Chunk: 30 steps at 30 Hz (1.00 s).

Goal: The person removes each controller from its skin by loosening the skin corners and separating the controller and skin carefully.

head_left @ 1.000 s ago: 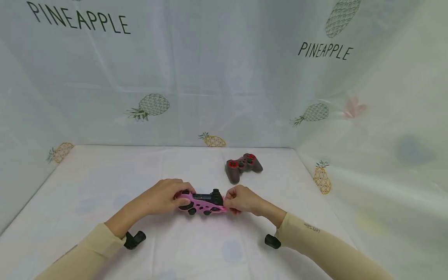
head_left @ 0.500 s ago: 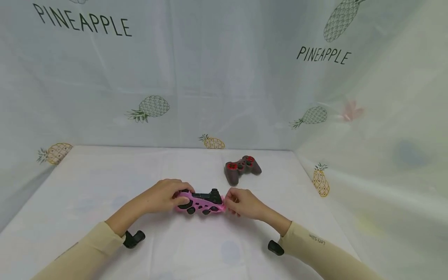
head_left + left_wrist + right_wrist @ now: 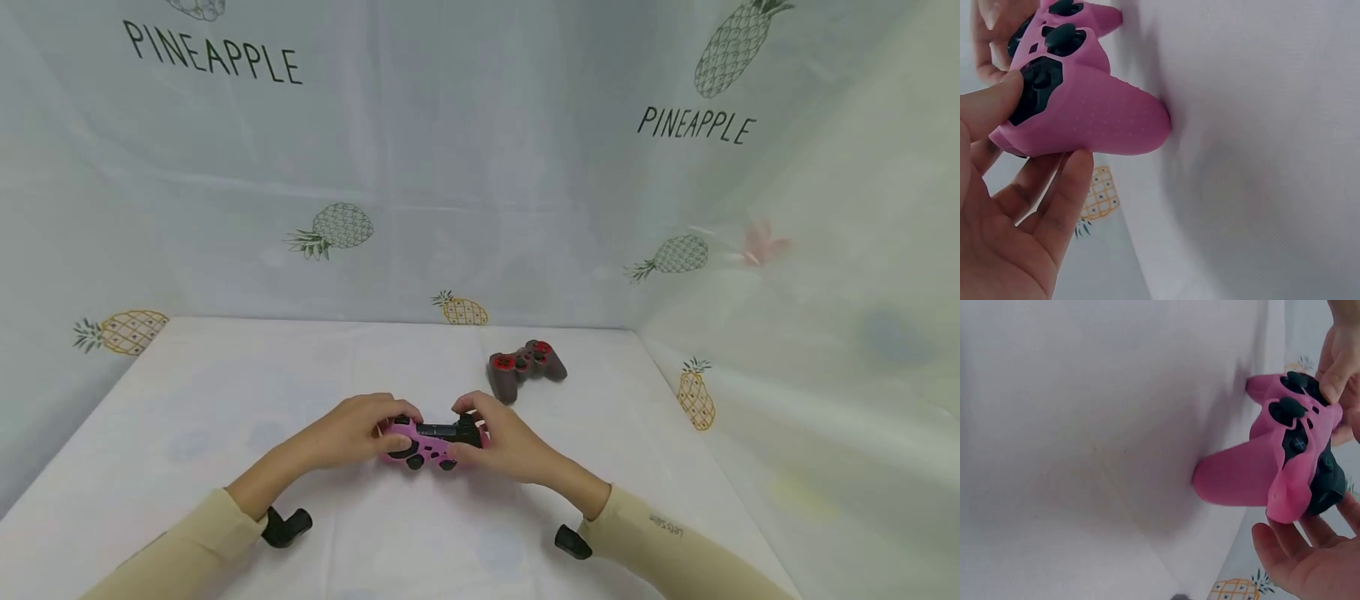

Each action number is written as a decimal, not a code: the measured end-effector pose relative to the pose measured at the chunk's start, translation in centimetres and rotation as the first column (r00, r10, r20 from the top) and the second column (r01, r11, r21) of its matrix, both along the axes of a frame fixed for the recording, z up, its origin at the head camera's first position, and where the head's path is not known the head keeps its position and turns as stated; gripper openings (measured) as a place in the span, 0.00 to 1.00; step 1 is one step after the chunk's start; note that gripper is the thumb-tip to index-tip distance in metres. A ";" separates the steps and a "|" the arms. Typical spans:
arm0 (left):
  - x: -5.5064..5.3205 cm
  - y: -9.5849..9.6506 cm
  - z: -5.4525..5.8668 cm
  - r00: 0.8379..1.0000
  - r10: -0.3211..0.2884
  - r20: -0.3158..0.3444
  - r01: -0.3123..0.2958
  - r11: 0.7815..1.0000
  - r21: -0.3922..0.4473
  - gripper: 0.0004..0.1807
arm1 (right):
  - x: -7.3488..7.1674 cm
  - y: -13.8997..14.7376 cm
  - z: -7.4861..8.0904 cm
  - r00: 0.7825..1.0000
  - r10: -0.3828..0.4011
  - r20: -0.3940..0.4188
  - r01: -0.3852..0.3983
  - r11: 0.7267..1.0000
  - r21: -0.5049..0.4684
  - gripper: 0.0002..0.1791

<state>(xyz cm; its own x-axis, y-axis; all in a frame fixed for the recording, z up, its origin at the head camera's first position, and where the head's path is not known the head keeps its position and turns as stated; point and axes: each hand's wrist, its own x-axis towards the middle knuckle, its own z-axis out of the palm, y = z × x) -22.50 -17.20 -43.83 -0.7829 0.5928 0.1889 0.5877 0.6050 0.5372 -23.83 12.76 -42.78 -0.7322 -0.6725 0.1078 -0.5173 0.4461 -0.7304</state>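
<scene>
A black game controller (image 3: 442, 432) is held between both hands, its handles pointing down at the white tabletop. A pink silicone cover (image 3: 1097, 119) wraps its left handle snugly. At the right end the cover's edge (image 3: 1288, 494) stands loose, and the black shoulder part (image 3: 1327, 487) pokes out beside it. My left hand (image 3: 352, 432) grips the left end, thumb on the direction buttons and fingers behind. My right hand (image 3: 513, 442) holds the right end, thumb in front, index finger over the top; its other fingers (image 3: 1285, 540) touch the back edge.
Another game controller (image 3: 555, 367), dark with red buttons, lies behind and to the right on the white-covered table (image 3: 247, 367). A pale curtain (image 3: 480, 167) printed with pineapples hangs behind and along the sides. Black wrist devices (image 3: 287, 527) sit under both sleeves.
My right hand has gone from pinching the cover's right edge to spreading thumb and index finger around the controller's right end. My left hand keeps its grip.
</scene>
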 end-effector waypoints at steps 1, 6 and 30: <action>0.1 0.0 -0.1 1.000 -0.006 0.000 0.006 1.000 0.009 0.17 | 0.1 -0.1 -0.3 1.000 0.004 0.000 -0.004 1.000 0.008 0.29; 0.5 0.4 -0.5 0.999 -0.031 0.023 0.030 0.999 0.042 0.17 | 0.3 -0.5 -1.3 1.000 0.009 -0.020 -0.008 0.999 0.044 0.28; 0.5 -0.5 -0.1 0.976 -0.061 0.207 0.036 0.992 0.123 0.18 | 0.3 -1.0 -2.4 0.999 0.014 0.028 -0.013 0.999 -0.035 0.14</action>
<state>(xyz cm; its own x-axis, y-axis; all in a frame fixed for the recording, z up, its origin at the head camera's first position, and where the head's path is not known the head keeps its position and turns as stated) -22.02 -17.65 -43.91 -0.7834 0.6143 0.0945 0.4814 0.5035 0.7174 -23.56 11.75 -45.20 -0.7259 -0.6789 0.1102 -0.5020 0.4133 -0.7597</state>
